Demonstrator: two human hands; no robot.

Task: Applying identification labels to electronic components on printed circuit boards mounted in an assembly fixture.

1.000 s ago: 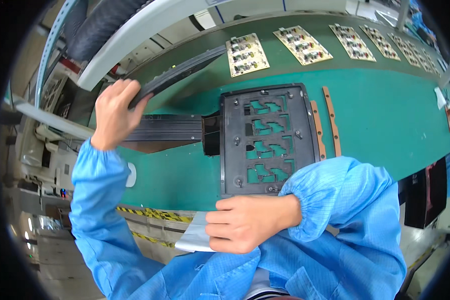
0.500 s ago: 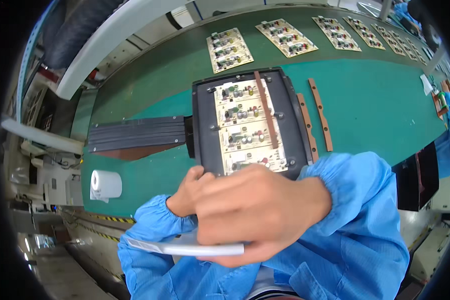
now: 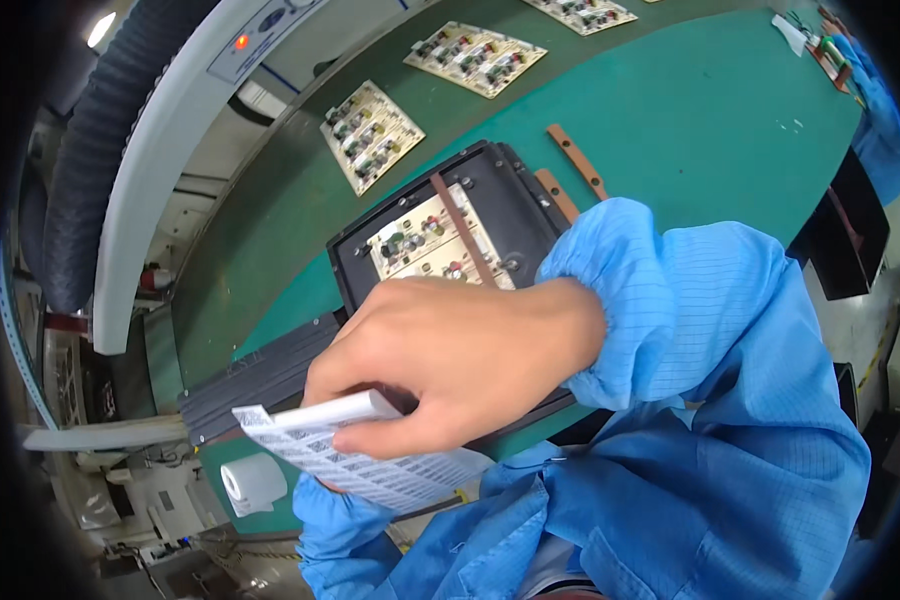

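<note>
My right hand point(image 3: 450, 350) is closed on a white sheet of small printed labels point(image 3: 390, 478), gripping its upper edge with the thumb on the printed face. The sheet is tilted and slightly curled. Only a sliver of my left hand point(image 3: 331, 487) shows below the sheet; its fingers are hidden. Beyond the right hand lies a black tray-like fixture point(image 3: 526, 215) holding a cream circuit board panel point(image 3: 395, 262) with mounted components. A thin brown strip point(image 3: 461, 226) lies across the panel. My right hand covers the near part of both fixture and panel.
Two brown strips with holes point(image 3: 578, 165) point(image 3: 554, 192) lie right of the fixture. A dark grooved bar point(image 3: 260, 382) and a white roll point(image 3: 260, 482) are at left. More circuit boards point(image 3: 370, 130) line the far side. A white overhead arm point(image 3: 155, 170) hangs left; another person's sleeve point(image 3: 875, 105) shows far right.
The view has turned, so the fixture appears tilted. The label sheet has swung from edge-on to showing its printed face. My left hand, partly visible before, is now almost wholly covered.
</note>
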